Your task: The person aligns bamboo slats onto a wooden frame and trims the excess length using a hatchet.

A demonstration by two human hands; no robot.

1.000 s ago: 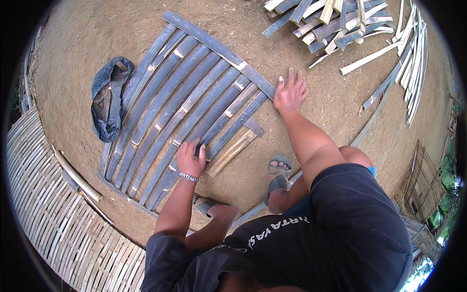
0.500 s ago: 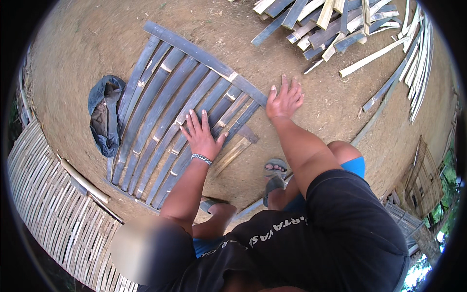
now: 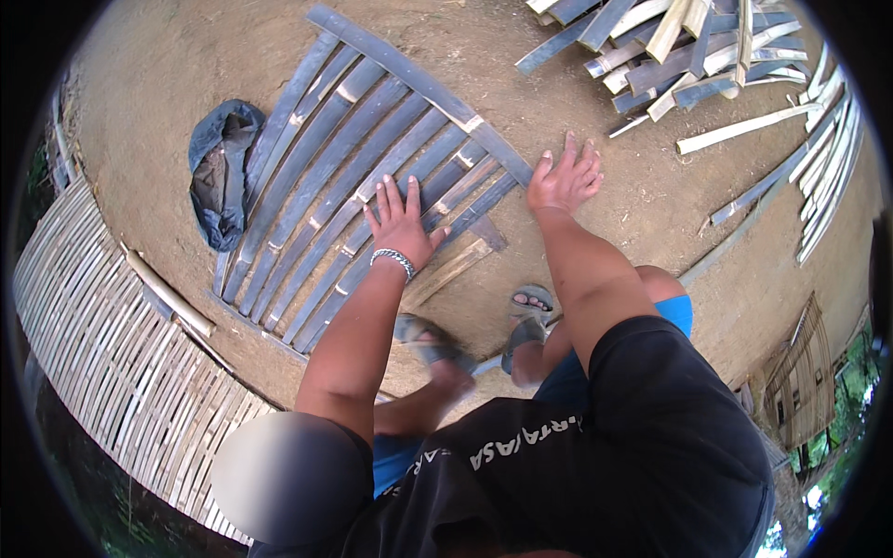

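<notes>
A panel of dark split-bamboo slats (image 3: 346,152) lies on the bare earth, its slats side by side with narrow gaps. One crosspiece (image 3: 395,63) runs over the slats' far ends, and another edges the near ends. My left hand (image 3: 402,227), with a chain bracelet at the wrist, rests flat across the slats on the panel's right side, fingers spread. At the right end of the far crosspiece is my right hand (image 3: 565,177), its fingers stretched out and apart. It seems to touch that end; nothing shows in its grasp.
A dark crumpled bag (image 3: 206,216) lies left of the panel. Cut bamboo strips (image 3: 651,79) are heaped at far right, beside a bundle of long pale strips (image 3: 831,177). A slatted bamboo platform (image 3: 102,344) stands at left. My sandalled feet (image 3: 530,316) are near the panel.
The view has shifted, so the panel and bag sit higher in it. My left foot has moved forward, more of its sandal showing. Both hands keep nearly the same places on the panel.
</notes>
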